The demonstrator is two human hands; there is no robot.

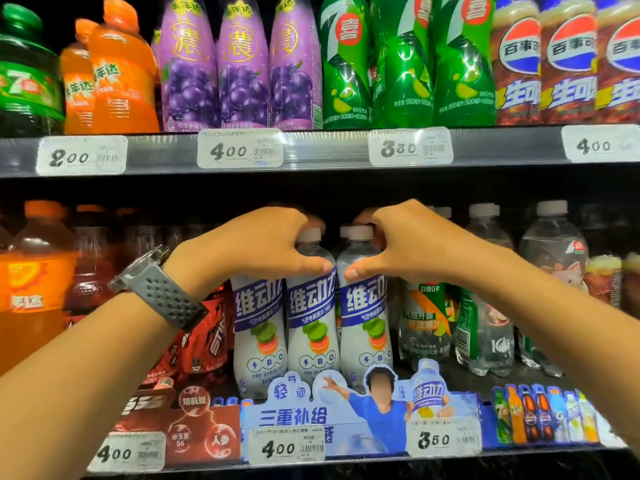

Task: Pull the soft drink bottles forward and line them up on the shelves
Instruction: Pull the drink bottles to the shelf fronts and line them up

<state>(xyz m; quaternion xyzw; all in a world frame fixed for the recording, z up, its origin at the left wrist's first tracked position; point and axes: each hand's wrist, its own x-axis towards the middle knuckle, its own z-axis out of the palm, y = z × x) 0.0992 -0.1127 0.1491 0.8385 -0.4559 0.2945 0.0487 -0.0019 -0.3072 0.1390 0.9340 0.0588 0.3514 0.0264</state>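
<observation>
The left hand (256, 247) curls round one milky-white, blue-labelled plastic drink bottle (311, 327), the right hand (412, 247) round its right neighbour (363, 323), fingertips hidden behind the necks.

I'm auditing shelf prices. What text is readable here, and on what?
"维动力": white plastic bottles with blue bands
"7喜": green plastic bottles
"百事可": brown cola bottles
"200", "400", "380", "400": upper white price tags
"400", "400", "350": lower white price tags
"三重补给": blue cardboard sign
Small print, barcodes: too blurred.
</observation>
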